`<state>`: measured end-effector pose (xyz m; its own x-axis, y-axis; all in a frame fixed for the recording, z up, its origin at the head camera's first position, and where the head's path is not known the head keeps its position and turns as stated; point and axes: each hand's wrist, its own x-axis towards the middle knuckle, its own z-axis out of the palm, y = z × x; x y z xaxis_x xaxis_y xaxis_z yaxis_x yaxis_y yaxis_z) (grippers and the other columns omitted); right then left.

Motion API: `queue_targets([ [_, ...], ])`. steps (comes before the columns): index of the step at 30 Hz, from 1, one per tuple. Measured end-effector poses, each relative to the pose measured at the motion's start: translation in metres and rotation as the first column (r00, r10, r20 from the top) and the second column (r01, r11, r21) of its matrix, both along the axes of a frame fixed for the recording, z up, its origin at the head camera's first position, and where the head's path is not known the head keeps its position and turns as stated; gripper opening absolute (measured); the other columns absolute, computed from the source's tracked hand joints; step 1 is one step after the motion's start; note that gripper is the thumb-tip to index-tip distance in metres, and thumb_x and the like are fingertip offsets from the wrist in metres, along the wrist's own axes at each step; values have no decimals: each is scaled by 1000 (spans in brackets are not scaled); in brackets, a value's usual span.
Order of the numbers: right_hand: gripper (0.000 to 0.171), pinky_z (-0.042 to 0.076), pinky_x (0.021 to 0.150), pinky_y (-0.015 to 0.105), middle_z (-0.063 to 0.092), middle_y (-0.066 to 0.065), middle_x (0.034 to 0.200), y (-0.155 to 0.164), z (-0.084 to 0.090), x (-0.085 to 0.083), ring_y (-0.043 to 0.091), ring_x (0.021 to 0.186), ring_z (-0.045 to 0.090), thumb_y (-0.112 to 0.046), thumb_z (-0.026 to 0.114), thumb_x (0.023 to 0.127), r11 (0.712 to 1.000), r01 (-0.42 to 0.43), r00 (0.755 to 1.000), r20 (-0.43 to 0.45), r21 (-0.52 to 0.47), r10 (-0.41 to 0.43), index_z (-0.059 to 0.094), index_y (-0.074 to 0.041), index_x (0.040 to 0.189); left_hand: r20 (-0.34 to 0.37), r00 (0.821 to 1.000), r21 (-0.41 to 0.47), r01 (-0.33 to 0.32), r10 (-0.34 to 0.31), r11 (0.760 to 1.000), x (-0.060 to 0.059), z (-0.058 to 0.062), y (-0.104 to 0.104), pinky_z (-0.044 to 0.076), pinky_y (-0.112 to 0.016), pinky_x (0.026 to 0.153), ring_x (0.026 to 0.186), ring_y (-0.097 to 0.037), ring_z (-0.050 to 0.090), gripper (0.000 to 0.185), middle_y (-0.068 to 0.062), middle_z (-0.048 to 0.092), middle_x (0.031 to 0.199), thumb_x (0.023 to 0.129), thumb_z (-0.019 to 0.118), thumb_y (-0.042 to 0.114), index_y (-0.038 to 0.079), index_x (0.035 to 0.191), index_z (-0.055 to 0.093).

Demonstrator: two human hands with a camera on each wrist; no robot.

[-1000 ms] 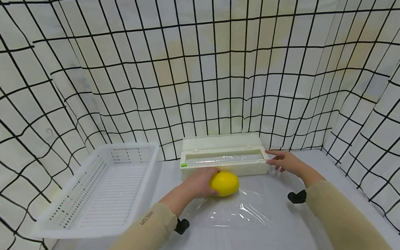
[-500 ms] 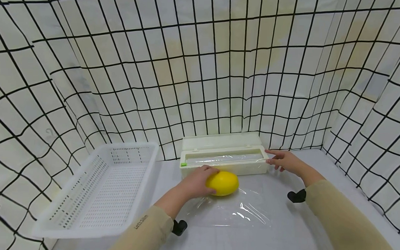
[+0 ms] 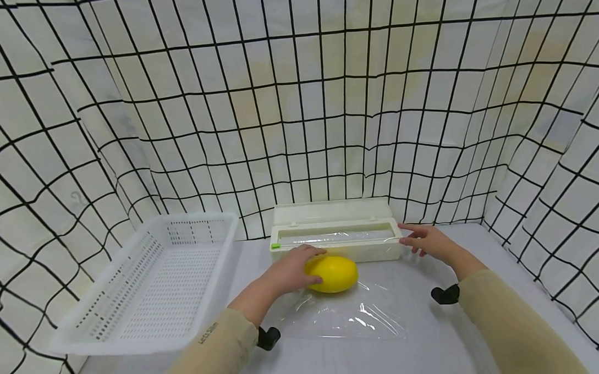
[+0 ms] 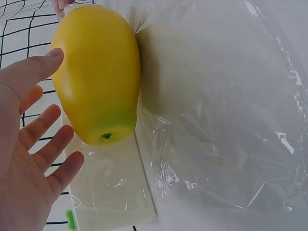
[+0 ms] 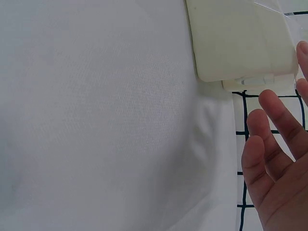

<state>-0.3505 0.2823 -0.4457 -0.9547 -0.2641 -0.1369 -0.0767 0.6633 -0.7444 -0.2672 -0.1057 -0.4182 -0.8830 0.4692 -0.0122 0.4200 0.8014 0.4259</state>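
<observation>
A yellow fruit (image 3: 333, 274) with a greenish stem end (image 4: 108, 134) lies on clear plastic film (image 3: 369, 316) on the table. My left hand (image 3: 292, 270) is beside its left end, fingers spread and loosely bent, the thumb overlapping the fruit in the left wrist view. Behind the fruit stands a cream cling film dispenser (image 3: 376, 252), its lid (image 3: 333, 212) raised and a film roll (image 3: 337, 237) inside. My right hand (image 3: 428, 244) rests its fingertips against the dispenser's right end. Its other fingers (image 5: 257, 154) extend loosely below that end.
A white perforated plastic basket (image 3: 228, 245) stands at the left of the white-covered table (image 3: 432, 346). Black-gridded white walls (image 3: 302, 121) rise behind and at both sides. A green clip (image 3: 275, 246) marks the dispenser's left front corner.
My left hand has loosened from the fruit and drawn slightly left, its fingers opening. The fruit shows barely any shift. My right hand has stayed at the dispenser's end.
</observation>
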Motion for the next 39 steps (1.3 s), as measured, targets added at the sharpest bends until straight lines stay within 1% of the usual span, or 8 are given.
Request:
queue_targets([
  [8, 72, 52, 74, 36, 64, 14, 121, 5, 0, 4, 24, 88, 60, -53, 67, 90, 1000, 7, 999, -37, 27, -6, 45, -20, 150, -10, 999, 56, -31, 32, 998, 2, 2, -6, 33, -47, 113, 138, -26, 41, 62, -1, 48, 148, 87, 77, 32, 23, 144, 52],
  [13, 71, 51, 77, 43, 64, 14, 120, 7, 8, 10, 27, 90, 60, -51, 68, 90, 1000, 4, 997, -72, 29, -2, 46, -18, 149, -29, 998, 77, -59, 61, 995, 7, 4, -12, 36, -47, 111, 135, -24, 43, 60, 2, 49, 146, 88, 76, 33, 27, 143, 52],
  [17, 65, 52, 76, 42, 64, 12, 116, 8, 15, 17, 28, 91, 60, -45, 69, 91, 999, -20, 995, -100, 36, 23, 50, -16, 147, -50, 997, 91, -56, 61, 994, 12, 7, -17, 38, -48, 110, 134, -24, 45, 58, 2, 50, 144, 89, 75, 33, 27, 142, 53],
  [22, 63, 52, 72, 36, 64, 9, 112, 8, 20, 27, 24, 87, 58, -45, 71, 90, 995, -66, 990, -120, 73, 74, 55, -13, 142, -65, 997, 91, -43, 49, 995, 24, 13, -23, 37, -49, 110, 134, -25, 46, 54, 1, 51, 143, 89, 75, 32, 24, 140, 56],
  [25, 62, 52, 72, 36, 63, 7, 109, 7, 23, 35, 22, 86, 57, -46, 73, 88, 993, -91, 988, -119, 81, 100, 59, -12, 139, -82, 996, 71, -33, 38, 997, 31, 14, -28, 37, -48, 111, 134, -24, 46, 53, 2, 52, 143, 89, 75, 32, 24, 139, 57],
  [29, 53, 51, 71, 35, 65, 3, 103, 3, 23, 47, 22, 84, 56, -37, 74, 89, 988, -133, 982, -122, 77, 141, 63, -12, 135, -100, 995, 65, -14, 20, 998, 38, 14, -34, 36, -46, 111, 136, -23, 44, 52, 2, 52, 143, 89, 75, 31, 24, 137, 58],
  [33, 49, 50, 68, 32, 67, 0, 98, -4, 19, 57, 20, 84, 58, -30, 74, 90, 977, -202, 972, -112, 70, 209, 64, -10, 133, -100, 995, 75, -1, 8, 997, 43, 13, -40, 36, -45, 112, 136, -22, 44, 51, 3, 53, 142, 89, 76, 28, 23, 137, 58],
  [39, 46, 51, 70, 30, 65, -3, 99, -14, 16, 71, 19, 89, 59, -31, 74, 90, 947, -313, 944, -84, 77, 319, 66, -12, 130, -76, 997, 60, 1, 3, 998, 51, 10, -48, 39, -45, 109, 130, -22, 49, 48, 3, 57, 136, 88, 77, 27, 22, 132, 62],
])
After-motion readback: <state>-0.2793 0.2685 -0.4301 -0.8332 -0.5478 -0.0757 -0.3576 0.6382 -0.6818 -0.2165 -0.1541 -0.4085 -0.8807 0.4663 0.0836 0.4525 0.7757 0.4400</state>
